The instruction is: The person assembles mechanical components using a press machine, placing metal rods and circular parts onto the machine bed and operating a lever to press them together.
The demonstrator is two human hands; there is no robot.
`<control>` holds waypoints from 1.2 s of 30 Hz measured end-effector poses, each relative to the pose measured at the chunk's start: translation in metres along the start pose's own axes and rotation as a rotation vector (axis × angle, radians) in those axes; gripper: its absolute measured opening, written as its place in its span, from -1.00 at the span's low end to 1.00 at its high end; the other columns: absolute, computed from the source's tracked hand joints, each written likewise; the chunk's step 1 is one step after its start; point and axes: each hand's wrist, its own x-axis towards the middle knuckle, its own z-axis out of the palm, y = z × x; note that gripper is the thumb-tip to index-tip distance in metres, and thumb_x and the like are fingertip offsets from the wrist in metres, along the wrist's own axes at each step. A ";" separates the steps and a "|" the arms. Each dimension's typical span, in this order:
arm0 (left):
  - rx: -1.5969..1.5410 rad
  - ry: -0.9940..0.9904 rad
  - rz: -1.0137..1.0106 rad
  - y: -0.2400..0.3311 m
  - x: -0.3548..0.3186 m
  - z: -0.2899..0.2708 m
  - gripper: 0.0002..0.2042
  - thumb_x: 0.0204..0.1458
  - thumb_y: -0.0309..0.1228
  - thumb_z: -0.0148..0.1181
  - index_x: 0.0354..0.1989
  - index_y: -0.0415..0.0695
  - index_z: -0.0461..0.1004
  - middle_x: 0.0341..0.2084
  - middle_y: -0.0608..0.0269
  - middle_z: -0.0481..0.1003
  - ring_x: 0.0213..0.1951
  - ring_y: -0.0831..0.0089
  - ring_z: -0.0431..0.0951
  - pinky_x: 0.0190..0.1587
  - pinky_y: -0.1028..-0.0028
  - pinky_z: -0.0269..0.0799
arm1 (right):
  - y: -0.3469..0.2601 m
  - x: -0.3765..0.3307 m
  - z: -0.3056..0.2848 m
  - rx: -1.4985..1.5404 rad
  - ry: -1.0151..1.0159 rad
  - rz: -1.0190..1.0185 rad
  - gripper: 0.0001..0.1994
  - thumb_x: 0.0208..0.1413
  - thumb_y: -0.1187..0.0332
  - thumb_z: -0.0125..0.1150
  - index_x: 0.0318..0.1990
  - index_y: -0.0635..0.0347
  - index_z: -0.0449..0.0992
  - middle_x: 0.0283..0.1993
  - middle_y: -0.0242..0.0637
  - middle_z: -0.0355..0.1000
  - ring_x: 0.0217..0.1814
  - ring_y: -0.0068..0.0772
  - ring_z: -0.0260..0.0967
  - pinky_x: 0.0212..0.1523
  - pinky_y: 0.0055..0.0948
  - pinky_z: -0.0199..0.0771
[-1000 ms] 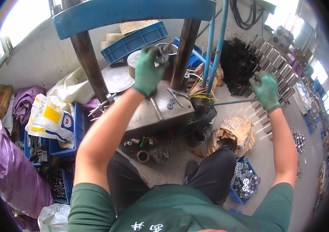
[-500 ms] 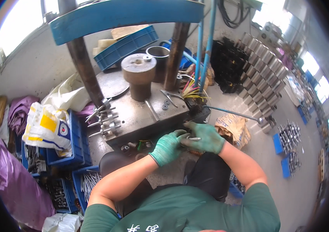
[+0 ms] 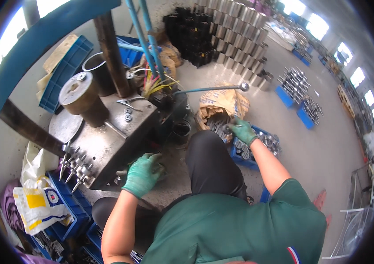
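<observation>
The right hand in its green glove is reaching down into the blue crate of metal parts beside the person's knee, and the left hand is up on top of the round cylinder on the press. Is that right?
Not quite. The head view shows the left hand low down, at the front foot of the grey machine block, not on the round cylinder. The rest holds: the gloved right hand reaches into the blue crate of metal parts.

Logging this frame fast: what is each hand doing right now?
Left hand: gloved, curled low beside the press; whether it holds anything cannot be told.
Right hand: gloved, closed on a metal part over the blue crate.
</observation>
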 end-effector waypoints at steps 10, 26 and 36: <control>-0.086 0.008 -0.015 0.015 -0.025 -0.026 -0.50 0.04 -0.45 0.49 0.21 -0.11 0.56 0.06 0.03 0.56 -0.06 0.07 0.64 0.05 0.23 0.61 | 0.268 -0.250 -0.158 -0.460 0.042 0.887 -0.68 0.17 0.13 0.34 -0.18 0.23 0.74 -0.14 -0.05 0.71 -0.10 -0.07 0.68 -0.07 -0.17 0.65; -0.054 0.611 -0.164 -0.040 -0.055 -0.085 -0.64 0.15 -0.48 0.40 0.14 -0.16 0.59 -0.01 0.06 0.57 -0.02 0.20 0.63 0.03 0.30 0.58 | 0.135 -0.058 -0.042 -0.260 0.029 -0.035 -0.59 0.23 0.33 0.38 0.19 0.29 0.61 0.12 0.06 0.64 0.12 -0.04 0.63 0.16 -0.16 0.58; 0.035 0.844 -0.709 -0.127 -0.136 -0.129 -0.74 0.19 -0.32 0.41 -0.09 -0.27 0.64 -0.18 -0.03 0.65 -0.16 0.18 0.68 -0.03 0.28 0.58 | -0.298 0.033 0.110 -0.293 -0.295 -1.154 -0.65 0.14 0.31 0.39 0.06 0.25 0.64 0.02 -0.05 0.61 0.13 0.01 0.54 0.21 -0.10 0.51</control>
